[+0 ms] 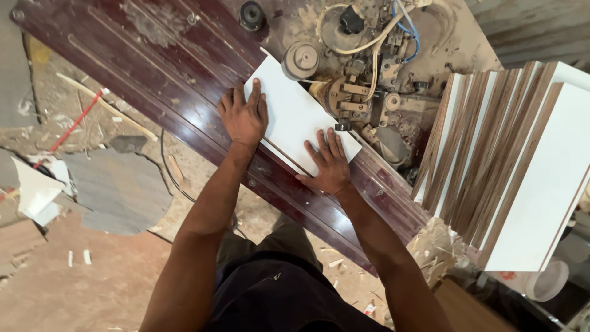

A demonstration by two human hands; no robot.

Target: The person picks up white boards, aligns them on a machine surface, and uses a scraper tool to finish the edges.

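White panel [292, 117] laid flat on dark red counter [153, 67], far edge pushed against dusty edge-banding machine [362, 92]. Left hand [244, 117] and right hand [329, 163] pressed palm-down on panel, fingers spread, no grip closed. Stack of boards [510, 166] stood near, at right.

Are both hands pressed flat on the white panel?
Yes, the left hand and right hand both lie palm down, fingers spread, on the white panel beside the machine.
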